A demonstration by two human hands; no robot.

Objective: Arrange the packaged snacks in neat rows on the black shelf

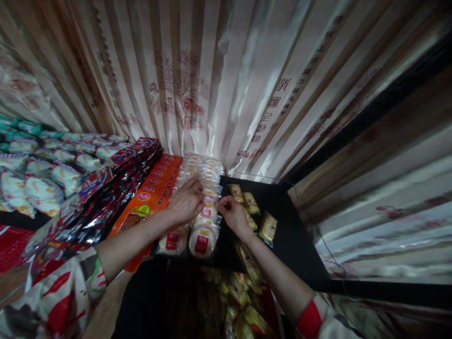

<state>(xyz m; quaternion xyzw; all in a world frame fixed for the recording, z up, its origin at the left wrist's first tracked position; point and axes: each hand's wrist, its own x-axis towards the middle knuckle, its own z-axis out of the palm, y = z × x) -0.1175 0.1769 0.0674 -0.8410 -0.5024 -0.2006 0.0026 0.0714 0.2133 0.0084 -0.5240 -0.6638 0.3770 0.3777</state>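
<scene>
Two overlapping rows of clear packets with round, pale wafers point(204, 241) and red labels run away from me on the black table. My left hand point(187, 200) lies over these rows, fingers curled together against the right row. What its fingertips hold, if anything, is hidden. At the right edge of the same row is my right hand point(235, 214), thumb and forefinger drawn together close to the packet edges. I cannot make out anything between them. Beside and partly behind that hand sit several small yellowish snack packs point(251, 203).
An orange printed package point(146, 200) lies left of the rows, then dark red shiny packs point(120, 188) and many white packs point(42, 188). More yellow packs point(252, 320) fill a container below the black table's point(293, 245) front edge. A pleated curtain point(226, 84) hangs behind.
</scene>
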